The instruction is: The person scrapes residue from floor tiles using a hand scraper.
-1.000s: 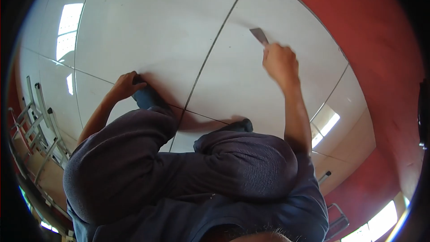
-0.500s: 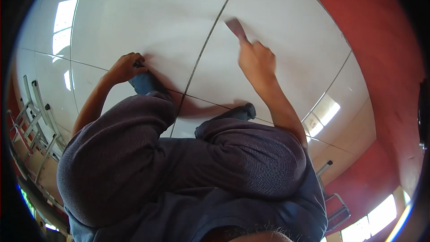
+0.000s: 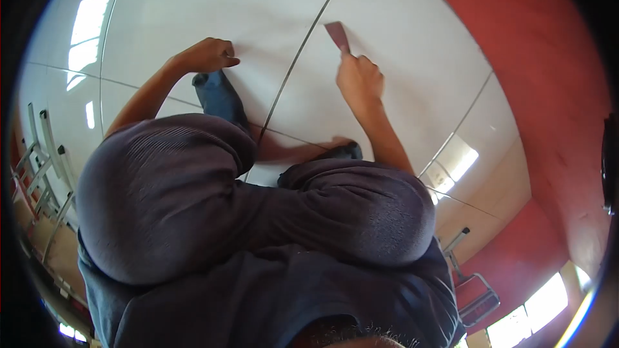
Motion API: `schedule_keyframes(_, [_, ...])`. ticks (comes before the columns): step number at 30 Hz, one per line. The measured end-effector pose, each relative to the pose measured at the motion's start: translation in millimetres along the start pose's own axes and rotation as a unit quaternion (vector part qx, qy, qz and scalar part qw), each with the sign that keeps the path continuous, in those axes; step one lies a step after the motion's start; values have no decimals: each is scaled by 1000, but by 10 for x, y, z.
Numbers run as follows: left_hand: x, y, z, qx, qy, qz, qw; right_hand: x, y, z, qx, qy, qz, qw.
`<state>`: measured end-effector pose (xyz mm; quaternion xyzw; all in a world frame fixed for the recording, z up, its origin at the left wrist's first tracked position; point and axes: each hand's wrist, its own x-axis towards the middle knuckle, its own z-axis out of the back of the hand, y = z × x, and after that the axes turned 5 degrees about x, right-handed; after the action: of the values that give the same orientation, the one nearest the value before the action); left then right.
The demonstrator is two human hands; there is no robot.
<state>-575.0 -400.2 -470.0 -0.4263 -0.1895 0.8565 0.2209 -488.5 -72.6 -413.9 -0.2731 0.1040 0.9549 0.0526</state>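
A scraper with a flat, dark reddish blade is held in my right hand, its blade against the white tiled floor just right of a dark tile joint. The fingers of that hand are wrapped round its handle. My left hand is just above the toe of my left foot in a dark blue sock or shoe. Its fingers are curled, and whether anything is in them is too small to make out. My other foot shows beyond my right knee.
A red wall curves along the right side. Metal frames stand at the far left, and another metal-framed object is at the lower right. My bent knees are in front of me.
My left hand has lifted off the toe of my left foot and moved up and to the right. The right hand and scraper have shifted slightly left, and the view has tilted a little.
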Motion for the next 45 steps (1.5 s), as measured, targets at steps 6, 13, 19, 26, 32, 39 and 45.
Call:
schedule_keyframes(6, [987, -922, 1006, 310, 144, -173, 924, -400, -229, 239, 27, 45, -107, 993])
schedule_keyframes(13, [1812, -2658, 1514, 367, 16, -279, 887, -726, -638, 1549, 155, -388, -140, 898])
schedule_keyframes(19, [2264, -3165, 173, 241, 3, -266, 933, -377, -2377, 739, 226, -392, -253, 855])
schedule_keyframes(26, [2116, -2482, -908, 191, -213, -338, 896, 319, -3537, 639, 135, -267, -278, 913])
schedule_keyframes(32, [2050, -2411, -941, 173, -230, -334, 898, 670, -3670, 684, 137, -302, -279, 901])
schedule_keyframes(39, [2154, -2514, -935, 171, -223, -324, 903, 614, -3715, 779, 150, -274, -244, 918])
schedule_keyframes(45, [2128, -2517, -925, 187, -215, -311, 907, 620, -3717, 798, 149, -276, -240, 919])
